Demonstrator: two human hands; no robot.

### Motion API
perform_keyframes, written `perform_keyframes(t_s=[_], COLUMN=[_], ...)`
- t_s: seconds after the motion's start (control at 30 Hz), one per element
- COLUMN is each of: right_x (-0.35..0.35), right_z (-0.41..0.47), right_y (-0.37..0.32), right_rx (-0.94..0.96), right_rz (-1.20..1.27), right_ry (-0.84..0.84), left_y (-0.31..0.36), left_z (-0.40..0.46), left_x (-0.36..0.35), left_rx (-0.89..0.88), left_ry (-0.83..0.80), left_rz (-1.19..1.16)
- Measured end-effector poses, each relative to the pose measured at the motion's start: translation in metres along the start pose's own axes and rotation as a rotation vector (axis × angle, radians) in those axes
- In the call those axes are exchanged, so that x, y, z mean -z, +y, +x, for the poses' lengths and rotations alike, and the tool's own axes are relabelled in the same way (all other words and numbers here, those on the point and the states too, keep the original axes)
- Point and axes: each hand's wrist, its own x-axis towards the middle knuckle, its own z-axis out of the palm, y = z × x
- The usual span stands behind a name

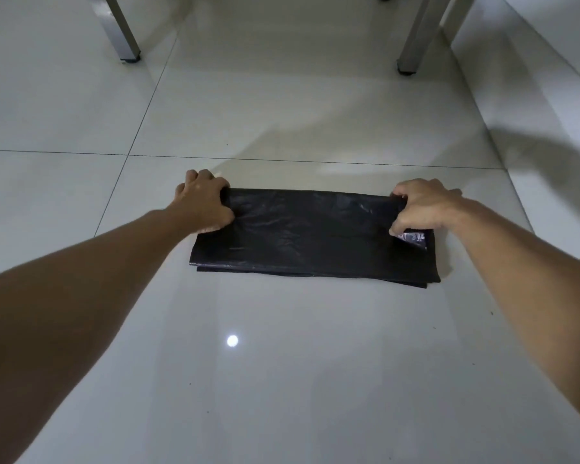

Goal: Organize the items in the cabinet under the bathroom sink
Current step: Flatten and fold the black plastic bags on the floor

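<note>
Far left, top: a metal leg [123, 31] standing on the tile floor [282, 380], clear of the work.

Left hand [203, 202] curled over the left end of the bag [312, 236], fingers wrapped round the far edge, thumb side down on the plastic. Pinned there, probably, to keep that end from sliding on glossy tile while the fold is made.

Middle: black bag lying flat on the floor, already doubled over into a long strip with layered edges peeking out along the near side. Thin, slick film, likely to spring open or creep unless held at both ends. Spread on the floor, presumably, for a flat surface to crease against. A bright light spot reflected in the tile nearer the camera.

Right hand [422, 207] clamped on the right end, fingertips pinching the far edge and lifting it slightly, so the film bunches there. Just below the thumb, a small pale label [412, 236] showing on the plastic; print unreadable.

Far right, top: a second leg [412, 45] beside the wall [549, 78].

Judged step: drawing the far edge toward the body for another fold, making a compact packet for storing. No cabinet in view.
</note>
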Motion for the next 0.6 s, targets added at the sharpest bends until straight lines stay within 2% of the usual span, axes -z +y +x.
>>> perform_keyframes(t_s=[0.1,0.2,0.27,0.37,0.43,0.5,0.6], right_x=[0.014,0.024,0.021,0.007,-0.004,-0.013,-0.017], right_z=[0.005,0.012,0.015,0.014,0.011,0.01,0.008], right_y=[0.002,0.011,0.021,0.031,0.028,0.023,0.01], right_rx=[0.047,0.064,0.024,-0.076,-0.138,-0.209,-0.239], right_rz=[0.075,0.21,0.454,0.937,1.157,1.213,1.137], right_ry=[-0.091,-0.13,-0.15,-0.12,-0.09,-0.052,0.065], left_y=[0.002,-0.007,-0.015,-0.032,-0.036,-0.031,-0.015], left_z=[0.011,0.02,0.021,0.018,0.015,0.009,-0.002], left_x=[0.015,0.025,0.026,0.023,0.021,0.019,0.019], left_rx=[0.12,0.178,0.234,0.421,0.516,0.545,0.563], left_ry=[-0.127,-0.217,-0.209,-0.131,-0.12,-0.124,-0.055], left_rz=[-0.093,-0.365,-0.591,-0.952,-1.107,-1.184,-1.156])
